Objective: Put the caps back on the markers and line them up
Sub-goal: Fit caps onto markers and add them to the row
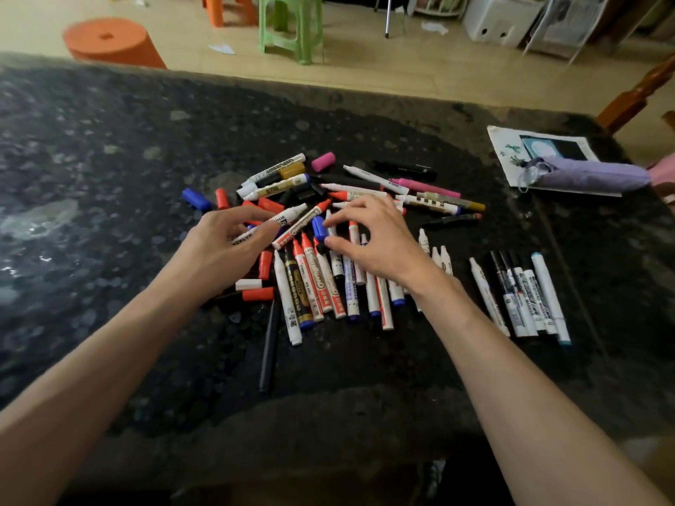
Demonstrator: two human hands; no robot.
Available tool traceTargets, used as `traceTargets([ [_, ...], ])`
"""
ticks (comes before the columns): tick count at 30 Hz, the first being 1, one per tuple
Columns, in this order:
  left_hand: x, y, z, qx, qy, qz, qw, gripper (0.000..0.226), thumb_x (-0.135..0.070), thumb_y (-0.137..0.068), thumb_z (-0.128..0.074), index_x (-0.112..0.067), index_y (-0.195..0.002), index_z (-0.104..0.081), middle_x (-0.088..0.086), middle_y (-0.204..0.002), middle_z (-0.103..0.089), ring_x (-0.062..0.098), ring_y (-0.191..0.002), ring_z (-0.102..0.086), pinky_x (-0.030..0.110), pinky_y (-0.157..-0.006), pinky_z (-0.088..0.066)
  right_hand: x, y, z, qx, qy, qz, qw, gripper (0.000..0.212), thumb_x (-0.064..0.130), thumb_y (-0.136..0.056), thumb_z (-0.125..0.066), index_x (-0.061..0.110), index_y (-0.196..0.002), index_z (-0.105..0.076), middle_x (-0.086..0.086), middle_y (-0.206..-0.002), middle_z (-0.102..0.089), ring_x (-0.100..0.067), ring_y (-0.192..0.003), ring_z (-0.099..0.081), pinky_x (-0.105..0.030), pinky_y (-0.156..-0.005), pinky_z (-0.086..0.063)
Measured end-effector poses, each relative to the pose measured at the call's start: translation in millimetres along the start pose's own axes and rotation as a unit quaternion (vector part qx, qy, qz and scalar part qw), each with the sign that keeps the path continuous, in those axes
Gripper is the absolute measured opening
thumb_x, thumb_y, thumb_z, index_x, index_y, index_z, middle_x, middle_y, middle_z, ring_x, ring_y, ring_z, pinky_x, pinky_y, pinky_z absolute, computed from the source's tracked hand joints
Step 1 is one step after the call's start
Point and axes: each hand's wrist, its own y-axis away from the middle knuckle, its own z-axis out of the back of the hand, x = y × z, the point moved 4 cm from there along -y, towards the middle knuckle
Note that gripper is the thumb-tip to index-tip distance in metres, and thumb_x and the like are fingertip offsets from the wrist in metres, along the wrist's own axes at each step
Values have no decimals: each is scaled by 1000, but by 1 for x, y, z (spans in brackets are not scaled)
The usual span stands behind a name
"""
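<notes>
Dark speckled counter (91, 158). Far past the left hand (219, 250), an orange stool (109, 42) and a green stool (290, 27) stand on pale tan floor (365, 67). Beyond the right hand (376, 242) are a white box (500, 20) and a wooden chair (635, 96).

Dark speckled table (109, 158), jumbled markers (317, 283), loose caps (257, 294), perhaps a printed sheet (511, 151)
</notes>
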Motion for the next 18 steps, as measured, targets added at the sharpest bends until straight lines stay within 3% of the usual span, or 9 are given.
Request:
traceTargets([
  [3,3,1,4,-1,0,-3,1000,15,-56,-96,-59,-48,-100,-71,16,-89,-72,25,-83,-69,41,-79,-55,6,-1,-9,16,66,30,997,30,46,-91,-75,40,-120,-73,7,-126,-57,-15,-125,-40,-36,-107,-33],
  [6,2,3,5,5,4,-11,1000,10,-51,-96,-62,-49,-98,-71,14,-91,-73,25,-90,-70,38,-83,-54,7,2,-9,-7,60,41,997,28,38,-89,-78,33,-117,-76,7,-116,-60,-12,-116,-44,-34,-102,-37],
  [9,1,4,4,23,5,-26,999,10,-49,-96,-64,-56,-91,-68,12,-90,-73,27,-90,-68,29,-73,-48,9,9,5,-67,-77,-7,995,19,31,-91,-78,29,-111,-77,14,-100,-64,1,-93,-54,-22,-84,-43],
  [12,-1,4,0,36,1,-36,999,13,-47,-95,-65,-49,-106,-72,-12,-90,-73,7,-94,-67,16,-76,-48,9,26,19,-86,-315,-103,940,13,23,-92,-79,26,-104,-76,8,-94,-77,-3,-89,-72,-21,-80,-57],
  [15,-4,3,-4,37,-1,-48,998,18,-45,-94,-67,-45,-111,-73,-15,-97,-74,4,-97,-68,30,-84,-53,7,44,24,-52,-479,-170,860,22,12,-92,-77,13,-114,-74,-3,-102,-80,-18,-96,-78,-34,-90,-61],
  [18,-6,3,-10,53,-16,-48,997,22,-47,-92,-66,-47,-113,-71,-2,-100,-76,17,-99,-69,41,-86,-54,6,53,30,-50,-507,-171,843,24,10,-93,-75,11,-116,-72,-5,-104,-80,-20,-99,-78,-30,-86,-61],
])
